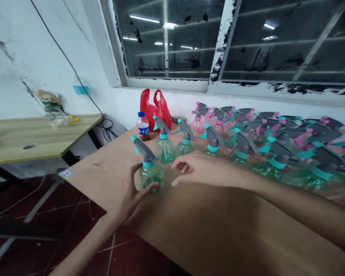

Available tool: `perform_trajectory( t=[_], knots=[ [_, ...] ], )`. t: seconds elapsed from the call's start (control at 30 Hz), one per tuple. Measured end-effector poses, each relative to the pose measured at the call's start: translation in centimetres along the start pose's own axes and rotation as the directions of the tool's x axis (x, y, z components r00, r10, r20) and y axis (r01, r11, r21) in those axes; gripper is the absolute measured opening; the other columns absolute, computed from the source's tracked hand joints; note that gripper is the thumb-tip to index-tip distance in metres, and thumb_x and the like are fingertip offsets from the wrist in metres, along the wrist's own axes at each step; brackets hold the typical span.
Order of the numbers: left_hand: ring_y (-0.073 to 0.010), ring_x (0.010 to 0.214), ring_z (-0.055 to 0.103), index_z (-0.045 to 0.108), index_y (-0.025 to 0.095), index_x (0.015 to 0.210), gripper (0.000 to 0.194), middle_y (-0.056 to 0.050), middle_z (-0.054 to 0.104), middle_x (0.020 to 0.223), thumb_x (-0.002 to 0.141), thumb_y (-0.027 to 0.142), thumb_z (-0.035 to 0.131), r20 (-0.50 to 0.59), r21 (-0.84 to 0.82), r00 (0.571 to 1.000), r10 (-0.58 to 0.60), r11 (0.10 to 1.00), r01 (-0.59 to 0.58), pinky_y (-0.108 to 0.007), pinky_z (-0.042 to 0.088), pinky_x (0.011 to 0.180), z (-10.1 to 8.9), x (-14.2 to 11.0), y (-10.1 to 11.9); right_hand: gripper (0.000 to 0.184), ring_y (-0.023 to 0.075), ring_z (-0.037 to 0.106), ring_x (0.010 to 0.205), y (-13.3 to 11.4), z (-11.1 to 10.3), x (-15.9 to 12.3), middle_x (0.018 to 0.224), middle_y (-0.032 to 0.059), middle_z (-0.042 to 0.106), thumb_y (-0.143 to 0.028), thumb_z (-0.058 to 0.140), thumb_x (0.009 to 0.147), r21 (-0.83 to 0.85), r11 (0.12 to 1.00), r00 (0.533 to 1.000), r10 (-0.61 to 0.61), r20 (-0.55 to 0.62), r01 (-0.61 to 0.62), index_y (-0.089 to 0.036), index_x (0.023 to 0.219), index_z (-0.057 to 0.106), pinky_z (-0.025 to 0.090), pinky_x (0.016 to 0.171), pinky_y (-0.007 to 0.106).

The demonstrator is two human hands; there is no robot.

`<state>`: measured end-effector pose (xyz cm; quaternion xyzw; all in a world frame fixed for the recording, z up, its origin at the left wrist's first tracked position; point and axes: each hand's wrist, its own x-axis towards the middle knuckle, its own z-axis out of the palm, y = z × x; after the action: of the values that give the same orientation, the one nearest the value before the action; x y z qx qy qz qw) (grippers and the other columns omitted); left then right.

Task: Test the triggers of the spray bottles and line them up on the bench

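Near the front left of the table, a green spray bottle [151,174] with a grey and turquoise trigger head stands upright. My left hand [133,189] is wrapped around its left side, the thumb across the front of the body. Just to the right, my right hand [191,168] hovers apart from that bottle, its fingers curled and the thumb a little away from them. Nothing shows between those fingers. Behind the hands stand another green spray bottle [165,148] and a similar spray bottle [185,145], the latter partly hidden by my right hand.
Many pink and green spray bottles [276,165] crowd the right side of the table [103,168]. A red plastic bag [158,111] and a blue-capped drink bottle [143,126] stand at the back, below the window. A second table [46,134] is at the left.
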<state>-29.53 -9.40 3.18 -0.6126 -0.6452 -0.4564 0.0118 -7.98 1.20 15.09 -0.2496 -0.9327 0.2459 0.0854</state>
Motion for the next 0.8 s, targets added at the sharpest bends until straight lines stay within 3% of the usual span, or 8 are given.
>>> perform_trajectory(
  t=[0.1,0.17,0.27,0.4,0.5,0.57,0.7,0.8],
  knots=[
    [-0.0300,0.113,0.051,0.046,0.022,0.119,0.053,-0.009,0.055,0.118,0.079,0.053,0.063,-0.045,0.028,0.999,-0.013,1.000,0.015,-0.047,0.038,0.097,-0.9,2.2,-2.9,0.022,0.0220,0.065,0.082,-0.7,-1.6,1.7,0.089,0.0060,0.070,-0.039,0.059,0.082,-0.027,1.000,0.989,-0.017,-0.147,0.013,-0.020,0.091,0.066,0.049,0.068,0.036],
    [-0.0325,0.113,0.050,0.050,0.021,0.116,0.055,-0.010,0.056,0.115,0.075,0.054,0.066,-0.099,0.055,0.995,-0.029,0.998,0.034,-0.050,0.037,0.097,-1.3,3.8,-4.4,0.018,0.0194,0.065,0.077,-1.2,-2.4,3.0,0.084,0.0043,0.071,-0.036,0.058,0.083,-0.079,0.994,0.953,-0.092,-0.288,0.072,-0.020,0.086,0.066,0.047,0.064,0.032],
    [-0.0343,0.111,0.050,0.054,0.021,0.111,0.053,-0.010,0.058,0.110,0.071,0.053,0.068,-0.140,0.067,0.989,-0.050,0.996,0.060,-0.051,0.036,0.096,-1.4,6.1,-6.3,0.018,0.0198,0.065,0.077,-1.7,-3.2,5.3,0.082,0.0069,0.071,-0.031,0.057,0.084,-0.221,0.969,0.892,-0.196,-0.408,0.112,-0.015,0.087,0.066,0.046,0.065,0.030],
    [-0.0323,0.101,0.056,0.055,0.020,0.111,0.057,-0.009,0.060,0.105,0.066,0.051,0.070,-0.138,0.017,0.987,-0.084,0.996,0.087,-0.049,0.042,0.090,-0.7,9.1,-8.2,0.028,0.0279,0.061,0.097,-1.8,-3.4,8.9,0.098,0.0150,0.069,-0.031,0.052,0.088,-0.507,0.861,0.864,-0.228,-0.448,-0.035,-0.008,0.100,0.063,0.044,0.078,0.036],
    [-0.0304,0.100,0.058,0.053,0.020,0.110,0.055,-0.010,0.060,0.109,0.066,0.048,0.071,-0.127,-0.031,0.986,-0.105,0.994,0.102,-0.046,0.046,0.086,0.2,10.7,-9.1,0.038,0.0310,0.062,0.095,-1.4,-2.8,11.3,0.096,0.0192,0.068,-0.035,0.055,0.088,-0.529,0.841,0.881,-0.161,-0.446,-0.114,-0.001,0.104,0.060,0.044,0.084,0.042],
    [-0.0296,0.101,0.058,0.050,0.022,0.111,0.054,-0.009,0.060,0.111,0.067,0.044,0.071,-0.115,-0.056,0.986,-0.120,0.992,0.114,-0.044,0.047,0.085,0.7,11.4,-9.4,0.039,0.0289,0.064,0.091,-1.1,-2.3,12.6,0.093,0.0170,0.068,-0.037,0.055,0.089,-0.542,0.828,0.901,-0.117,-0.418,-0.144,-0.002,0.104,0.061,0.043,0.087,0.046],
    [-0.0292,0.103,0.058,0.046,0.021,0.113,0.056,-0.010,0.060,0.113,0.067,0.041,0.072,-0.095,-0.085,0.986,-0.136,0.988,0.128,-0.042,0.049,0.082,1.6,12.0,-9.6,0.032,0.0216,0.062,0.096,-0.6,-1.5,13.8,0.116,0.0095,0.060,-0.031,0.057,0.089,-0.585,0.791,0.931,-0.054,-0.360,-0.180,-0.015,0.116,0.056,0.051,0.081,0.043],
    [-0.0294,0.104,0.058,0.047,0.020,0.111,0.055,-0.011,0.060,0.112,0.067,0.040,0.072,-0.089,-0.089,0.987,-0.134,0.988,0.126,-0.042,0.048,0.084,1.9,12.4,-9.5,0.031,0.0226,0.061,0.099,-0.4,-1.5,13.9,0.118,0.0086,0.058,-0.031,0.055,0.091,-0.605,0.775,0.939,-0.042,-0.342,-0.185,-0.016,0.118,0.055,0.052,0.081,0.042]
  ],
)
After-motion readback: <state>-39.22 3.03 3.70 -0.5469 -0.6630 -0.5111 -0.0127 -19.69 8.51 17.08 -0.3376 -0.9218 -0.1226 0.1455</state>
